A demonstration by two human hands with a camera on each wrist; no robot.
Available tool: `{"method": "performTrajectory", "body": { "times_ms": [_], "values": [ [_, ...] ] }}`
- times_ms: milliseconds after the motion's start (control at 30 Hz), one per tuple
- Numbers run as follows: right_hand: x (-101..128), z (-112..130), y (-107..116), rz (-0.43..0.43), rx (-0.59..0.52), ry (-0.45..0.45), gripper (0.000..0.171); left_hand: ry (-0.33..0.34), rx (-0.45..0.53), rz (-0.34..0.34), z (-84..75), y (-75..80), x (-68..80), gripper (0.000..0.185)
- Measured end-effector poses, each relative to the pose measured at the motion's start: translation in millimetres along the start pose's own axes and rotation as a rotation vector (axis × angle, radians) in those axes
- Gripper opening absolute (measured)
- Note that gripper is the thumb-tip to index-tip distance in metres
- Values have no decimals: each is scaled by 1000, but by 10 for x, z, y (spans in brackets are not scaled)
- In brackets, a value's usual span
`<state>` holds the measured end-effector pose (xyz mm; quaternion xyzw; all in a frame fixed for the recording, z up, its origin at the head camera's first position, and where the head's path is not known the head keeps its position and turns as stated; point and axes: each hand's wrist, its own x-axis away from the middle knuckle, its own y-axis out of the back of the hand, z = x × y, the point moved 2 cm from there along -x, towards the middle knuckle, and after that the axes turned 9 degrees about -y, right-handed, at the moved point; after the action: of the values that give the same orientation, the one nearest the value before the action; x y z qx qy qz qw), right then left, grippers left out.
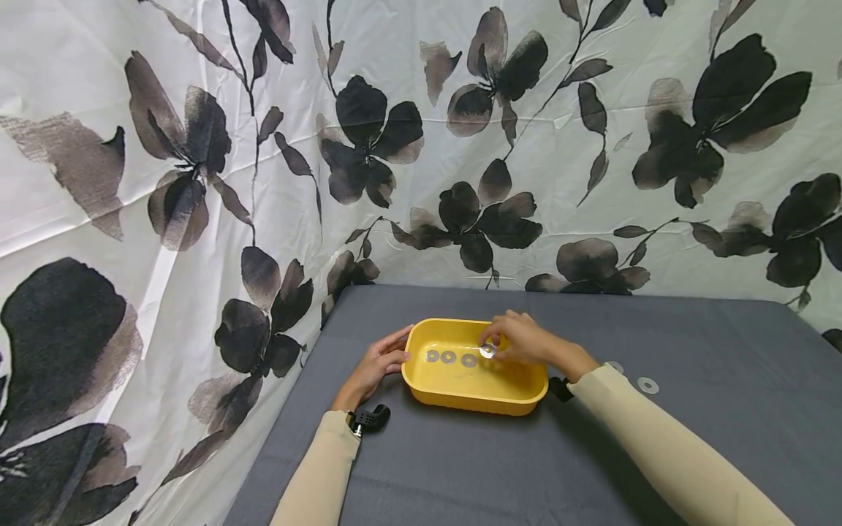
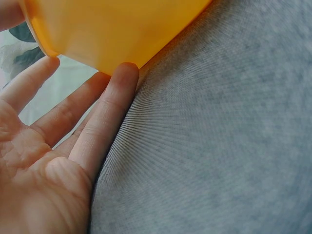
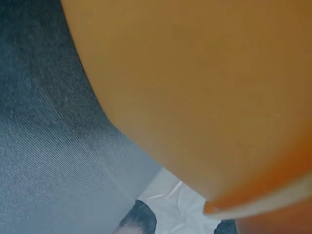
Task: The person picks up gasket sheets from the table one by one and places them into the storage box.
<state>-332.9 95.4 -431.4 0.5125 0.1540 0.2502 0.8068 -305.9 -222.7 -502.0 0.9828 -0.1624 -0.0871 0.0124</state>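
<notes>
A yellow plastic tray (image 1: 475,397) sits on the grey cloth-covered table. Three flat metal washers (image 1: 449,357) lie in a row on its floor. My right hand (image 1: 513,341) reaches in over the far rim and pinches a fourth washer (image 1: 487,351) just right of that row. My left hand (image 1: 384,359) rests with straight fingers against the tray's left wall (image 2: 102,36); the left wrist view shows the fingertips (image 2: 123,74) touching the wall. The right wrist view shows only the tray's orange-yellow side (image 3: 195,97) close up, and no hand.
Two more washers (image 1: 647,384) lie on the table right of the tray, one partly hidden behind my right forearm. A white curtain with black flowers (image 1: 368,139) hangs behind and to the left. The table's left edge (image 1: 289,394) runs close to my left arm.
</notes>
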Motion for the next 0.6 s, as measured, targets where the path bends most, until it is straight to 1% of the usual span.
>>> {"method": "performTrajectory", "body": {
  "times_ms": [167,600],
  "values": [
    [0,-14,-32,-10,8,-2,28,14,2,-5,5,-8,-10,59],
    [-10,-19,-83,-57,42,1,28,9,9,-6,11,-4,-18,60]
  ]
}}
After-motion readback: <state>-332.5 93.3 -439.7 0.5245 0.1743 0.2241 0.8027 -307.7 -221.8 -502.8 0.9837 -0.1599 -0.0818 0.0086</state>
